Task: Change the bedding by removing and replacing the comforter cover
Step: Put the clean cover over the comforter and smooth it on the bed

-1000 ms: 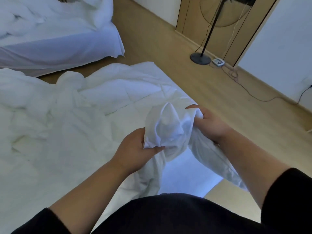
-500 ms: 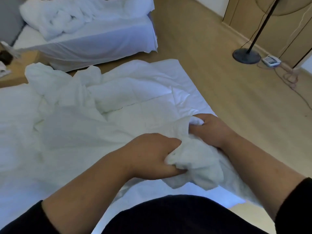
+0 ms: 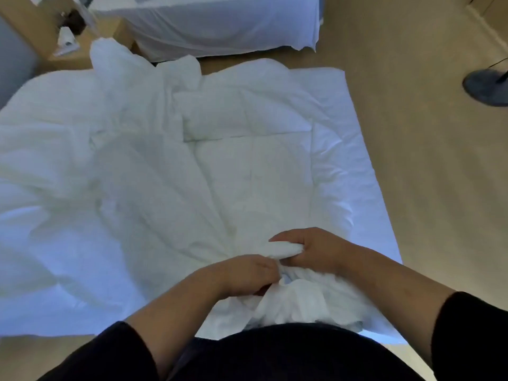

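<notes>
So the comforter [image 3: 247, 171] is spread flat across the bed [image 3: 68, 284], I'd guess so the corners are easy to find. Both hands work at the near edge: right hand [image 3: 316, 250] clamped around a rolled bit of white cover fabric [image 3: 302, 301], left hand [image 3: 247, 273] pinching the bunch beside it, probably matching a corner.

Dim, bluish lighting is observed; white bedding [image 3: 192, 174] is slightly overexposed. Motion blur is present throughout. Edges are bent by wide-angle distortion.
</notes>
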`<state>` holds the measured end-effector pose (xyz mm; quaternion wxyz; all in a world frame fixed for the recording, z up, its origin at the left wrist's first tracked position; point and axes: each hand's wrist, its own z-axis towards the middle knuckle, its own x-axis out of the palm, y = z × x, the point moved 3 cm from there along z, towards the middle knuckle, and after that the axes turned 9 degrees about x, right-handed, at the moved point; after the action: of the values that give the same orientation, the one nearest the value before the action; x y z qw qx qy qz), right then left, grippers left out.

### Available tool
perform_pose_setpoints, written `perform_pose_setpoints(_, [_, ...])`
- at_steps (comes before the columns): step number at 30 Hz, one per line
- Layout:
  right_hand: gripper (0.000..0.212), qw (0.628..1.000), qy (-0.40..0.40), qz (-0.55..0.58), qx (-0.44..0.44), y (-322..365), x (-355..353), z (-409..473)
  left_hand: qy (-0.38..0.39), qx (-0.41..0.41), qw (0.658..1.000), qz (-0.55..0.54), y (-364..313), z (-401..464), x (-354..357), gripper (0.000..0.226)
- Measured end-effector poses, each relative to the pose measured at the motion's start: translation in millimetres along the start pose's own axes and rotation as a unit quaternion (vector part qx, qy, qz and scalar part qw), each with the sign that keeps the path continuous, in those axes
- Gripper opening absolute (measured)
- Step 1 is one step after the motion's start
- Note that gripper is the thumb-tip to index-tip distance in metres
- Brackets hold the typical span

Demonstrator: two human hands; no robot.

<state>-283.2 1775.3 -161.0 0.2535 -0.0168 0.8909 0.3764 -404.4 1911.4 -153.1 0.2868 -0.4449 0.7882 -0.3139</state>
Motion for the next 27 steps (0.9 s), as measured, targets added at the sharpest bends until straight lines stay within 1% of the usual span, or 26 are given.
perform_pose_setpoints(1, [0.047, 1.0, 0.009, -0.004, 0.008, -7, 8, 4, 0.007, -0.023, 0.999, -0.034, 14, -1, -4, 0.025])
perform_pose_setpoints(2, [0.046, 1.0, 0.012, 0.002, 0.016, -12, 16, 7, -0.002, -0.042, 0.997, -0.063, 28, 1, -10, 0.022])
perform_pose_setpoints(3, [0.045, 1.0, 0.012, 0.011, 0.024, -16, 22, 10, -0.037, -0.059, 0.994, -0.081, 43, 5, -18, 0.019])
perform_pose_setpoints(4, [0.044, 0.999, 0.013, 0.019, 0.028, -19, 27, 13, -0.1, -0.083, 0.989, -0.075, 59, 12, -29, 0.014])
perform_pose_setpoints(5, [0.042, 0.999, 0.019, 0.023, 0.03, -19, 32, 15, -0.166, -0.117, 0.979, -0.019, 75, 19, -42, 0.013])
perform_pose_setpoints(6, [0.04, 0.999, 0.029, 0.022, 0.03, -18, 37, 16, -0.208, -0.154, 0.962, 0.083, 91, 26, -53, 0.023])
perform_pose_setpoints(7, [0.039, 0.999, 0.037, 0.018, 0.027, -15, 41, 18, -0.222, -0.192, 0.939, 0.18, 105, 33, -60, 0.042])
perform_pose_setpoints(8, [0.037, 0.999, 0.046, 0.015, 0.02, -14, 47, 20, -0.219, -0.226, 0.919, 0.237, 118, 40, -65, 0.066])
perform_pose_setpoints(9, [0.035, 0.998, 0.054, 0.016, 0.016, -10, 51, 20, -0.206, -0.262, 0.908, 0.253, 130, 46, -68, 0.085])
perform_pose_setpoints(10, [0.034, 0.998, 0.057, 0.018, 0.012, -7, 56, 20, -0.201, -0.289, 0.904, 0.244, 142, 52, -70, 0.096])
perform_pose_setpoints(11, [0.033, 0.998, 0.057, 0.018, 0.008, -3, 59, 20, -0.204, -0.304, 0.901, 0.233, 153, 58, -72, 0.098])
perform_pose_setpoints(13, [0.031, 0.998, 0.059, 0.018, -0.003, 3, 64, 19, -0.213, -0.307, 0.896, 0.238, 168, 65, -78, 0.083])
perform_pose_setpoints(14, [0.031, 0.998, 0.058, 0.02, -0.008, 4, 66, 18, -0.208, -0.303, 0.894, 0.255, 175, 67, -80, 0.07])
perform_pose_setpoints(16, [0.031, 0.998, 0.056, 0.024, -0.015, 3, 68, 20, -0.169, -0.284, 0.889, 0.318, 181, 72, -83, 0.032])
perform_pose_setpoints(17, [0.03, 0.998, 0.055, 0.027, -0.015, 3, 67, 20, -0.157, -0.273, 0.891, 0.327, 182, 71, -82, 0.022])
perform_pose_setpoints(18, [0.03, 0.998, 0.053, 0.037, -0.013, 1, 66, 20, -0.172, -0.257, 0.899, 0.309, 180, 69, -81, 0.023])
perform_pose_setpoints(19, [0.029, 0.998, 0.046, 0.041, -0.012, 1, 64, 19, -0.202, -0.239, 0.913, 0.261, 175, 65, -83, 0.024])
perform_pose_setpoints(20, [0.029, 0.998, 0.038, 0.05, -0.01, -2, 64, 20, -0.254, -0.213, 0.926, 0.183, 165, 59, -87, 0.024])
perform_pose_setpoints(21, [0.028, 0.998, 0.02, 0.058, -0.005, 0, 60, 20, -0.314, -0.175, 0.928, 0.093, 148, 50, -91, 0.022])
perform_pose_setpoints(22, [0.026, 0.997, 0.002, 0.078, -0.002, 2, 55, 18, -0.37, -0.126, 0.92, 0.004, 127, 40, -95, 0.02])
perform_pose_setpoints(23, [0.025, 0.996, -0.011, 0.086, 0.006, 3, 51, 18, -0.404, -0.076, 0.908, -0.087, 101, 30, -95, 0.017])
perform_pose_setpoints(24, [0.025, 0.994, -0.016, 0.11, 0.011, 8, 44, 14, -0.405, -0.027, 0.9, -0.157, 69, 18, -92, 0.017])
perform_pose_setpoints(26, [0.03, 0.99, -0.039, 0.133, 0.017, 26, 28, 7, -0.33, 0.056, 0.913, -0.234, 6, 2, -72, 0.023])
perform_pose_setpoints(27, [0.037, 0.991, -0.068, 0.116, 0.024, 24, 24, 7, -0.282, 0.098, 0.922, -0.248, -24, -6, -58, 0.02])
